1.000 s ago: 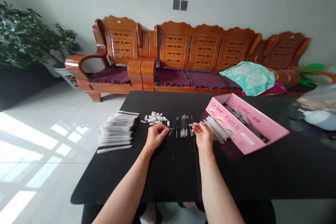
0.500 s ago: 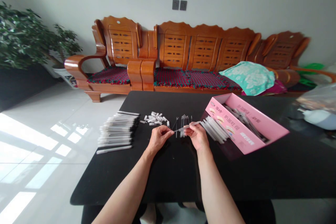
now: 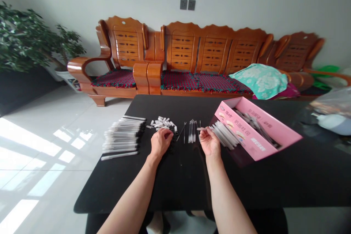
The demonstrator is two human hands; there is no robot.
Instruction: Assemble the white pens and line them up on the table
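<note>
My right hand [image 3: 210, 143] pinches a slim whitish pen barrel [image 3: 202, 129], its end pointing left. Just right of that hand lies a bundle of similar pale barrels [image 3: 226, 135]. My left hand [image 3: 160, 142] is lowered to the table, thumb and fingers drawn together beside some small black pieces [image 3: 172, 142]; anything between its fingertips is hidden. White pen caps [image 3: 163, 121] lie heaped just beyond it. Between the hands, thin pen refills [image 3: 192, 131] lie in a row, with a slanted one [image 3: 181, 132] at the left. Capped-looking white pens [image 3: 122, 135] are stacked at the left.
A pink box [image 3: 255, 131] holding dark, thin sticks stands on the right of the black table [image 3: 181, 182]. A clear plastic bag [image 3: 333, 106] is at the far right. Behind the table runs a wooden sofa [image 3: 211, 49] with a turquoise cloth [image 3: 260, 80].
My left hand has left the thin piece at the barrel's end and moved left and down toward the small black pieces. My right hand keeps the barrel, shifted slightly right.
</note>
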